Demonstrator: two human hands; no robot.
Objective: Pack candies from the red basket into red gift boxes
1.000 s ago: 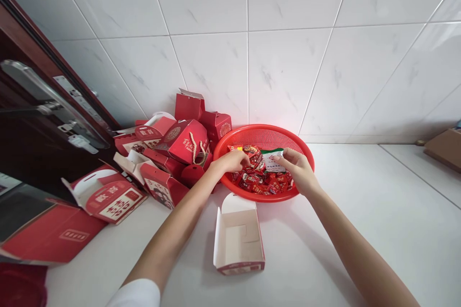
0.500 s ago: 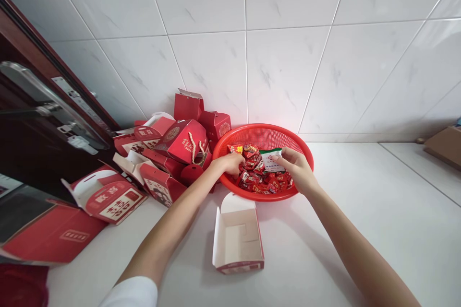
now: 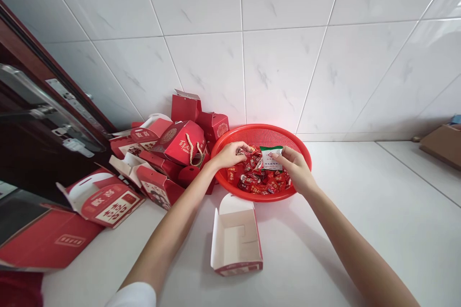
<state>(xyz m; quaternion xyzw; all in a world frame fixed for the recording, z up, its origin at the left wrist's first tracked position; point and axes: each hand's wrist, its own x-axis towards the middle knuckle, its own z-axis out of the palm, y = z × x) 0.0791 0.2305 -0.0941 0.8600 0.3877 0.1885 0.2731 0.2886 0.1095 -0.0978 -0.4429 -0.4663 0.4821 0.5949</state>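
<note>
Right hand [image 3: 298,170]: thumb and fingers clamped on the right edge of one green-and-white packet [image 3: 271,159], held inside the red plastic mesh basket [image 3: 266,135], above the wrapped sweets [image 3: 270,182]; left hand [image 3: 230,154]: fingers curled low over the sweets at the basket's left side, thumb and forefinger near a red wrapper; whether they are clamped on it, cannot tell.

Risks, as judged: packet could slip, being pinched at one edge only; sweets could spill over the rim, if raked hard toward it; open white-lined carton [image 3: 237,240], just in front of the basket, could be knocked by a forearm swung inward; piled red gift boxes [image 3: 180,141], leaning on one another, could slide if the left arm caught them.

Count: hands, two; basket, one; packet, one; open carton before the basket, one; gift boxes in the pile, at least seven, overlapping; rope-handled among them, one; brown cardboard box [image 3: 441,146] at far right, one; sweets, many, too heaped to number.
</note>
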